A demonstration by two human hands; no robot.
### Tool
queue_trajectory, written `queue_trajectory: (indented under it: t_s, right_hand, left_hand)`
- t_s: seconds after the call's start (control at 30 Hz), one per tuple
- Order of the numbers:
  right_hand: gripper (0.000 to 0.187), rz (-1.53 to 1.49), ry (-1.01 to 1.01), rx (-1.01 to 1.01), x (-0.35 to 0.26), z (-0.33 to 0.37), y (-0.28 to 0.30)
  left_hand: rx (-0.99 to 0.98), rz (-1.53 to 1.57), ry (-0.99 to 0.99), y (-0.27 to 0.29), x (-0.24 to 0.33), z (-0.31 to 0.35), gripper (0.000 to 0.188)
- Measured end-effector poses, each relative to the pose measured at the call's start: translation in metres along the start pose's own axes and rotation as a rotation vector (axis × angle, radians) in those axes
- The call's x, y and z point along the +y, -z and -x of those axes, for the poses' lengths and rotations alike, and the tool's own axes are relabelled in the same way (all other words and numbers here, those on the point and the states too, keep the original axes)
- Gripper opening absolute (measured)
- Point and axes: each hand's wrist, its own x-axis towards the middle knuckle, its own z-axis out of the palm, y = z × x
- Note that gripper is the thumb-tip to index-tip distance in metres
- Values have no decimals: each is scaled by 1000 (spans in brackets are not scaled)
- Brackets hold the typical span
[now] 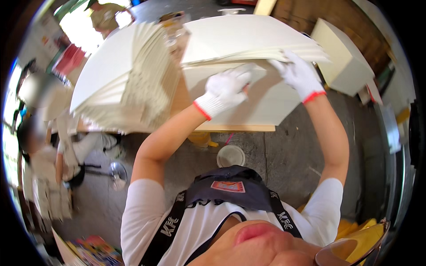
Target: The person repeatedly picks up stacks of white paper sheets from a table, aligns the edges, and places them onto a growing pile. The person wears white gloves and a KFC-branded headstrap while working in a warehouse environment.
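Note:
Both my hands wear white knit gloves with red cuffs. A fanned stack of large white sheets (248,37) lies across the far right of the table, its near edges overlapping in steps. At that stack's near right edge, my right hand (299,75) has its fingers closed on the sheets. My left hand (227,88) is curled over a lower white stack (266,99) in front. Something small with an orange-red bit pokes from its fingers, too blurred to name. To the left stands another fanned pile of white sheets (151,75), its edges smeared by motion.
A wooden table edge (239,128) runs below the stacks. Beneath it sits a round white bucket (230,156) on the grey floor. A tall white stack (344,57) stands at the far right. Two people (57,137) are at the left; another person (106,17) stands behind.

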Motion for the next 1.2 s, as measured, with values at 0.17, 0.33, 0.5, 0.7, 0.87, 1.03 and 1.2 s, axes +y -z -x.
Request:
queue_trajectory:
  t_s: [0.17,0.33,0.5,0.7,0.87,1.03,1.2]
  right_hand:
    - [43,230,57,115,-34,68,-1]
    - [38,404,70,262,-66,144,27]
    - [42,374,-29,206,-78,168,87]
    - [46,457,44,115,-89,150,80]
    - [56,331,97,-22,-38,57,-36]
    - [35,1372,597,-480,-10,-88,-157]
    - [35,226,-71,-804,177,-8,-311]
  left_hand:
    - [-276,371,271,17,-1,11,26]
    - [-24,2053,707,25,-18,66,92]
    - [-160,1884,877,46,-7,41,66]
    - [97,1267,778,81,-8,48,51]
    - [547,1090,595,177,-12,96,40]
    - [780,-30,212,236,-124,145,33]
    - [1246,1106,551,281,-181,131,34]
